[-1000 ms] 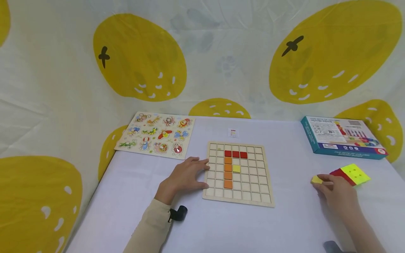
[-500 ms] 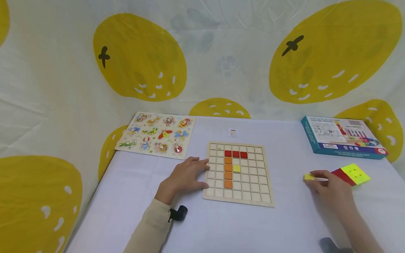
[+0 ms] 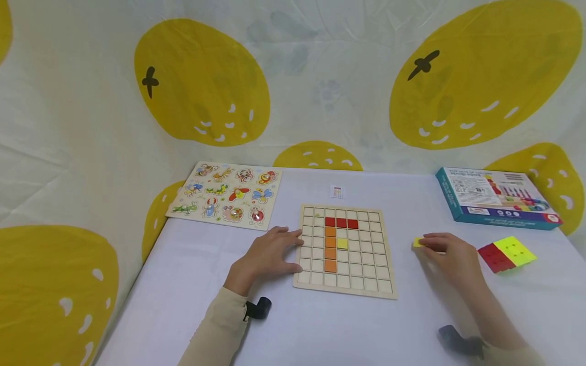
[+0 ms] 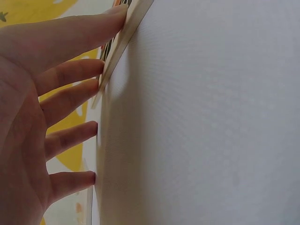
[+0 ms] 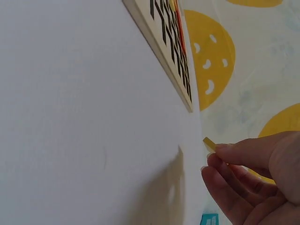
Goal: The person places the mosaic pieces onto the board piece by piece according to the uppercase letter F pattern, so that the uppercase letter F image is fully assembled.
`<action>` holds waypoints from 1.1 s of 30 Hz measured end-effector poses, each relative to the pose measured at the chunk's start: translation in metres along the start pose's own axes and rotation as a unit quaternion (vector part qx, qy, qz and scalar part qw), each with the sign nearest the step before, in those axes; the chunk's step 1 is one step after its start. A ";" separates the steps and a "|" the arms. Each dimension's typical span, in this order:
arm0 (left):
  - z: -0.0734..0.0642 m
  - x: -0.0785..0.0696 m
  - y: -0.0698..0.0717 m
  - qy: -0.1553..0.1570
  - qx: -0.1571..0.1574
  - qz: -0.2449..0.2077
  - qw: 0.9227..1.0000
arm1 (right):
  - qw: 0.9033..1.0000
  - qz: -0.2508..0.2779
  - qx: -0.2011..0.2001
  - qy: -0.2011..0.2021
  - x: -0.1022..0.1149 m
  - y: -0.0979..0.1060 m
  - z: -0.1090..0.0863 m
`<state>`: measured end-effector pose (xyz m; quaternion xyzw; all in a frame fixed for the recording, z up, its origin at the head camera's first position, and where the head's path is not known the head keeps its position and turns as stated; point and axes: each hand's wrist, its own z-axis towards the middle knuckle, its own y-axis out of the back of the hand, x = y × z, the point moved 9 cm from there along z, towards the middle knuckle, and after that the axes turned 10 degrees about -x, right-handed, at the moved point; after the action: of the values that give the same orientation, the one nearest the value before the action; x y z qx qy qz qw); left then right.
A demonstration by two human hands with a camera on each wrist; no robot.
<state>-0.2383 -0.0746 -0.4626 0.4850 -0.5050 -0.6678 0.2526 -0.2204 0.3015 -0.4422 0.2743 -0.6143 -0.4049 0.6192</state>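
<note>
A wooden grid board (image 3: 345,293) lies mid-table, with red tiles (image 3: 341,223) in a short row, orange tiles (image 3: 330,242) in a column below and one yellow tile (image 3: 342,243) beside that column. My left hand (image 3: 270,254) rests with spread, relaxed fingers at the board's left edge; in the left wrist view the thumb touches the board's side (image 4: 133,21). My right hand (image 3: 450,256) pinches another small yellow tile (image 5: 209,143) between thumb and fingers, raised over the table to the right of the board. Its shadow falls on the cloth below.
A red and yellow puzzle cube (image 3: 507,254) lies right of my right hand. Behind it is a boxed game (image 3: 499,198). An insect picture puzzle (image 3: 224,195) lies at the back left, and a small pattern card (image 3: 338,192) sits behind the board.
My right hand has moved left with the yellow tile, away from the cube and closer to the board. The left hand and the tiles on the board have stayed put.
</note>
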 end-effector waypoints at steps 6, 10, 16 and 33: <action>0.001 0.001 0.000 -0.003 0.001 0.000 1.000 | 1.000 0.016 -0.008 0.026 0.036 -0.012 0.008; 0.001 0.003 0.000 -0.005 0.000 0.002 1.000 | 0.999 0.032 -0.008 0.043 0.058 -0.025 0.012; 0.001 0.004 -0.002 -0.006 -0.001 0.002 1.000 | 0.997 0.060 0.020 0.045 0.081 -0.050 0.012; 0.001 0.000 0.001 -0.009 -0.002 -0.003 1.000 | 0.994 0.063 0.040 0.085 0.108 -0.078 0.007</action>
<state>-0.2393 -0.0748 -0.4619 0.4799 -0.5046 -0.6738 0.2473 -0.2490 0.1713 -0.4481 0.2928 -0.5911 -0.3154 0.6822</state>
